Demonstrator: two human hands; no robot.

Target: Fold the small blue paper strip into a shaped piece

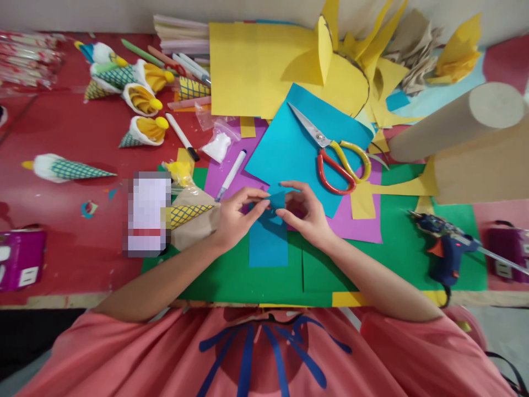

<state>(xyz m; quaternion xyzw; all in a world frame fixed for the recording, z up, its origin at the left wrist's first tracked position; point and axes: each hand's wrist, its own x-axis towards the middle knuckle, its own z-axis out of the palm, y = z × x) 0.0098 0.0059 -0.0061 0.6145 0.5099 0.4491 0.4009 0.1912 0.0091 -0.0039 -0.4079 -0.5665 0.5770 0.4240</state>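
Observation:
A small piece of blue paper (278, 202) is held above the table, its left edge pinched between the thumb and fingers of my left hand (241, 214). My right hand (309, 214) is curved around the right edge of that piece, with thumb and index finger apart; whether a fingertip touches it is hard to tell. Beneath the hands lies a blue paper strip (268, 247) on the green sheet (231, 278). Scissors (330, 149) with one red and one yellow handle rest on a larger blue sheet (273, 143) just beyond my right hand.
A glue gun (448, 253) lies at the right, near a cardboard tube (438, 129). Yellow paper cut-outs (264, 69) fill the back. Several paper cones (146, 129) and markers (231, 173) are at left. A pixelated object (147, 212) is beside a yellow patterned cone (188, 215).

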